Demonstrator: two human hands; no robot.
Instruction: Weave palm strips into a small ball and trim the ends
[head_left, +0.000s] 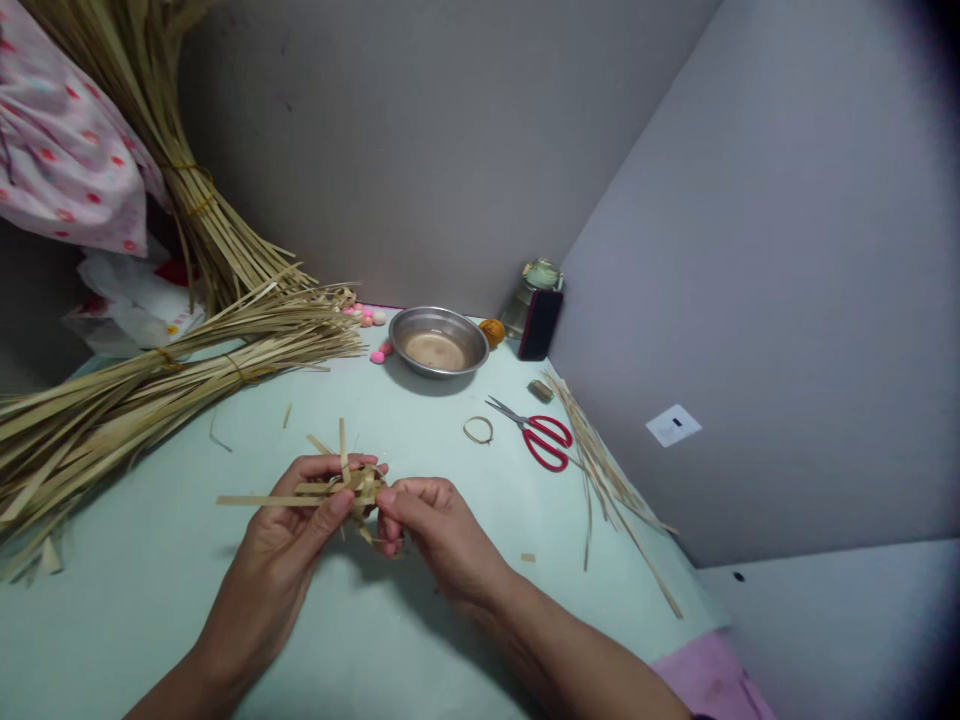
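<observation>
A small woven piece of flat straw strips (366,484) is held above the table, between my two hands. My left hand (300,520) is closed on its left side, the thumb pressed on the strips. Loose strip ends stick out of the weave to the left and upward, one of them long. My right hand (431,525) pinches the right edge of the piece between thumb and fingers. Just what lies under the right fingertips is too small to make out.
Straw bundles (247,350) lie at the left. Behind my hands stands a metal bowl (439,345) of liquid. Red-handled scissors (546,440), a thin ring (478,430) and loose strips (600,460) lie to the right. A phone (540,325) leans on a glass jar (517,305).
</observation>
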